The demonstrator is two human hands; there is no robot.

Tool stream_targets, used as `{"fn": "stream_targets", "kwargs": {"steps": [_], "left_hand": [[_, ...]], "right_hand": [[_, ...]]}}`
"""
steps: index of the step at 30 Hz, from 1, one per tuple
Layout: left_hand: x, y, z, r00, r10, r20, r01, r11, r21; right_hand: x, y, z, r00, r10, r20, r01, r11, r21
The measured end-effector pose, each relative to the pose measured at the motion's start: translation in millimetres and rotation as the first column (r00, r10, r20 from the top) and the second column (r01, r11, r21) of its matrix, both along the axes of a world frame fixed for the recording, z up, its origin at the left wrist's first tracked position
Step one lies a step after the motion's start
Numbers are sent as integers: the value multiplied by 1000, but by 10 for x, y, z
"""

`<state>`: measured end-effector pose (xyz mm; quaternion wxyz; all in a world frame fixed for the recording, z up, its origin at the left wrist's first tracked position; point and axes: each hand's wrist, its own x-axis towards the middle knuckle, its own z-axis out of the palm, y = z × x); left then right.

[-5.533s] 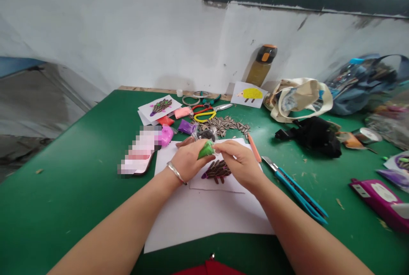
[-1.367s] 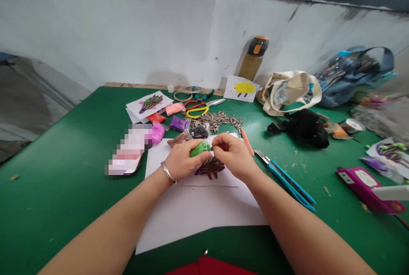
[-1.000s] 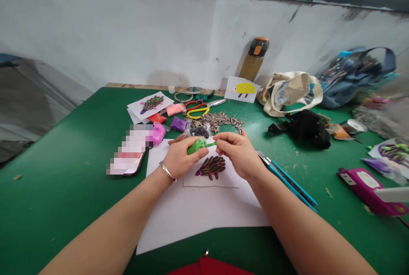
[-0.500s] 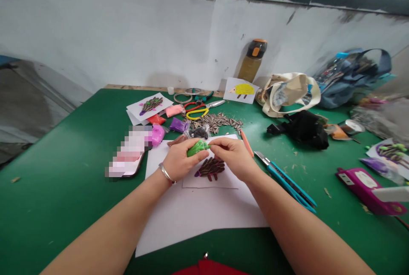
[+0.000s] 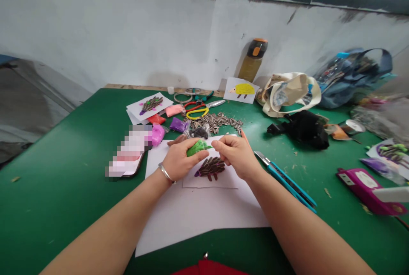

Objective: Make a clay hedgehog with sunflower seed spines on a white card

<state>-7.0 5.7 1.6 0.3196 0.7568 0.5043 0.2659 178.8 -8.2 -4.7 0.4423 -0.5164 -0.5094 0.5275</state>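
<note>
Green clay packet (image 5: 197, 147) sits gripped in your left hand (image 5: 179, 161), above the seed hedgehog card (image 5: 211, 168). Your right hand (image 5: 235, 156) pinches its tip at 3 o'clock; judged step: drawing clay off, needing a small, steady pull.

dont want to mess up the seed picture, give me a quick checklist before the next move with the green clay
1. Left hand grips the green lump of soft clay: ok.
2. Right hand pinches the lump's tip at thumb and forefinger: ok.
3. Clay is held above the small white card with the dark sunflower-seed hedgehog, not touching it: ok.
4. Card lies flat on the large white paper sheet: ok.
5. Blue utility knife lies apart from the right forearm: ok.
6. A bit of clay has come loose between the fingers: cannot tell.
</note>
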Motion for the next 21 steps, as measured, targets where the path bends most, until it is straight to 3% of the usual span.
{"fn": "stream_targets", "kwargs": {"steps": [4, 10, 17, 21], "left_hand": [[1, 3, -4, 1000, 9, 3, -9, 1000, -5], [-12, 19, -28, 1000, 6, 28, -6, 1000, -8], [-27, 32, -57, 999, 9, 38, -9, 1000, 1], [-27, 39, -58, 999, 9, 38, -9, 1000, 8]], "right_hand": [[-4, 11, 0, 995, 17, -103, -22, 999, -43], [27, 59, -21, 978, -129, -164, 119, 990, -70], [99, 36, 39, 981, -126, 146, 115, 990, 81], [118, 52, 21, 991, -94, 94, 85, 992, 95]]}}
